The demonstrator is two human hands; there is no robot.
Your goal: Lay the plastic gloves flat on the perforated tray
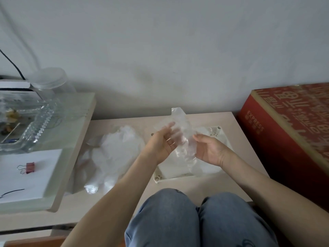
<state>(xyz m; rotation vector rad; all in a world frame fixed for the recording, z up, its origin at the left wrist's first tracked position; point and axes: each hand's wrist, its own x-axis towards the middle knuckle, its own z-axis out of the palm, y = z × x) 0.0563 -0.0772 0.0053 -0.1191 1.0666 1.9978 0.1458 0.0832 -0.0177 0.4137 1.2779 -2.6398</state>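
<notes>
1. plastic glove held over the perforated tray, hiding most of it.
2. right hand pinches it; left hand grip blurred, cannot tell.
3. glove pile crowds the desk left half.

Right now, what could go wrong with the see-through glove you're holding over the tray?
The plastic glove is crumpled and standing up between the left hand and right hand, so it may land folded, not flat. The perforated tray already seems to hold other plastic, so this one could slide or hang over the rim.
</notes>
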